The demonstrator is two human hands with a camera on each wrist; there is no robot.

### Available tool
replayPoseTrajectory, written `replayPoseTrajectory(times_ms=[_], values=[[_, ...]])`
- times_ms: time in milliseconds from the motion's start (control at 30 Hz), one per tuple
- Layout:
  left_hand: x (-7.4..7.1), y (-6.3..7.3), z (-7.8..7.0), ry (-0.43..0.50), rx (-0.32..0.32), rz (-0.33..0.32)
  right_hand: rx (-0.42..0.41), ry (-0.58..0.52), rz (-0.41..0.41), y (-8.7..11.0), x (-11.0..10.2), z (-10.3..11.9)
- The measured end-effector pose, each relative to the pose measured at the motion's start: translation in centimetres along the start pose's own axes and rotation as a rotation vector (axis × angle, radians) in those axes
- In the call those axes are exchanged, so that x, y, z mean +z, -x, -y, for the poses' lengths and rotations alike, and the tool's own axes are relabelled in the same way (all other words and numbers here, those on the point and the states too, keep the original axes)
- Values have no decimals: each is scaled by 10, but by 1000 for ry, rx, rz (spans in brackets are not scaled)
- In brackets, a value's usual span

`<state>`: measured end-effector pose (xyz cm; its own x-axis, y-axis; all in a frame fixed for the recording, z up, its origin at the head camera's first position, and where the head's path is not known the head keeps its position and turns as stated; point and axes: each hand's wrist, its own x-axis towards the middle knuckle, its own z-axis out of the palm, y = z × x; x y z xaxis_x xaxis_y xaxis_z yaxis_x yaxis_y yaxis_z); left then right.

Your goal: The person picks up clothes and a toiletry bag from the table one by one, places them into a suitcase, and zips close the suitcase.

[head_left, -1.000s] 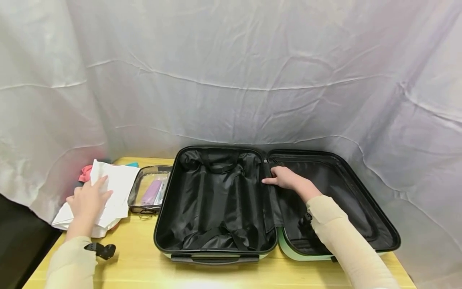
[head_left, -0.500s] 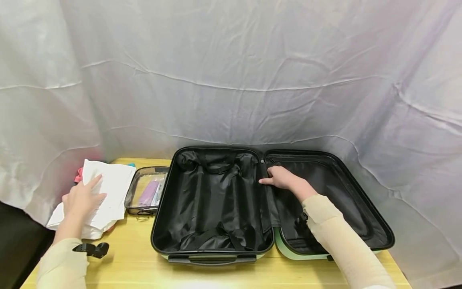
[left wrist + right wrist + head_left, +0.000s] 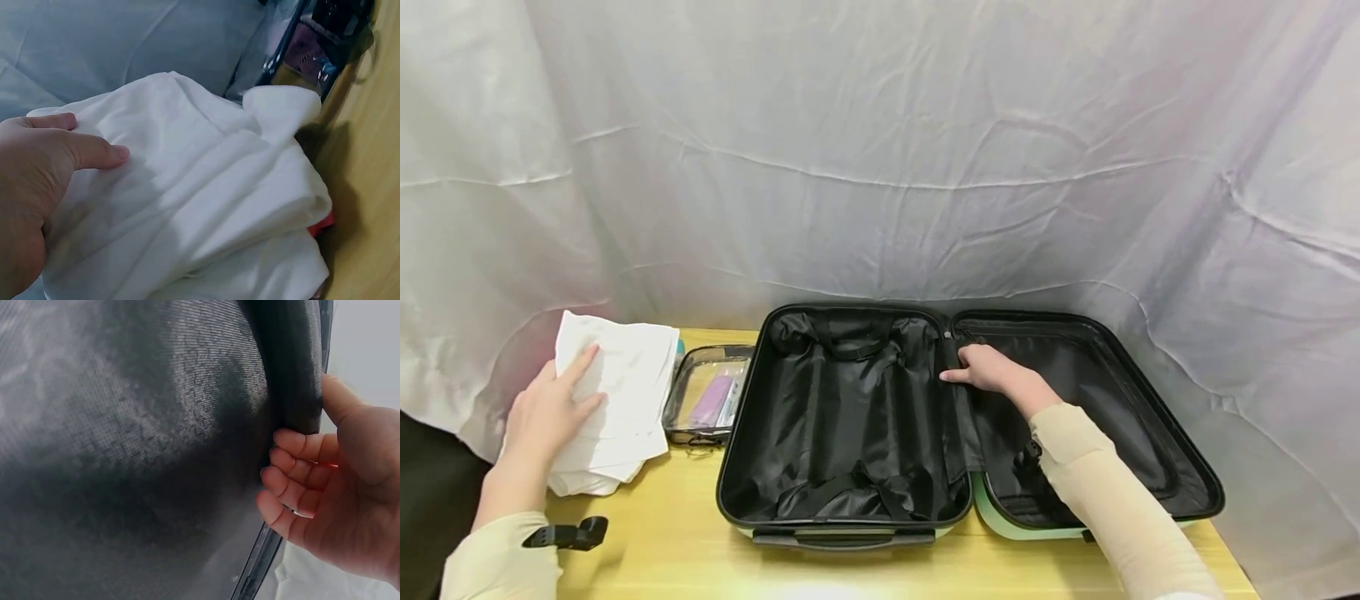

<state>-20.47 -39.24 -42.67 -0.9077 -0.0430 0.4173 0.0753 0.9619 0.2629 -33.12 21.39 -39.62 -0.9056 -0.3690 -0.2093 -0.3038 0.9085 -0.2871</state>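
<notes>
At the left end of the table my left hand (image 3: 546, 417) grips a folded white garment (image 3: 625, 375) by its left side. In the left wrist view, thumb and index finger of the hand (image 3: 37, 181) lie over the white fabric (image 3: 187, 175); the other fingers are hidden. A bit of red cloth (image 3: 325, 224) peeks out underneath. An open suitcase with black lining (image 3: 842, 417) lies in the middle. At its hinge my right hand (image 3: 996, 369) holds the edge of a black fabric flap (image 3: 966, 433), thumb on one side and curled fingers on the other (image 3: 300, 369).
Between the garment and the suitcase is a clear pouch with black trim (image 3: 688, 436), a purple packet (image 3: 713, 400) inside. The suitcase's other half (image 3: 1090, 417) lies open on the right. Behind the wooden table (image 3: 662, 533) hangs a pale curtain (image 3: 850, 167).
The white garment has risen slightly and shifted left with my left hand, now covering the pink cloth seen behind it before. My right hand keeps its place on the flap.
</notes>
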Motion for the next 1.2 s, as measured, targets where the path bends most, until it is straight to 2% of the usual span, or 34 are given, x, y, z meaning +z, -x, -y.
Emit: replayPoseTrajectory(times_ms=[133, 367, 500, 567, 733, 933, 1200], values=[[-8, 3, -9, 7, 18, -53, 11, 18, 2, -1, -1, 1], [-19, 6, -28, 36, 36, -96, 41, 24, 19, -1, 2, -2], [-28, 6, -40, 57, 91, -156, 46, 2, 26, -1, 3, -2], [-33, 5, -46, 60, 136, -217, 42, -1, 24, -1, 3, 0], [-46, -1, -63, 91, 187, -329, 51, 11, 26, -4, 0, 3], [-55, -11, -89, 138, 234, -398, 56, 22, 22, -4, 0, 6], [-54, -33, -130, 211, 319, -460, 55, -1, 20, -1, 0, 3]])
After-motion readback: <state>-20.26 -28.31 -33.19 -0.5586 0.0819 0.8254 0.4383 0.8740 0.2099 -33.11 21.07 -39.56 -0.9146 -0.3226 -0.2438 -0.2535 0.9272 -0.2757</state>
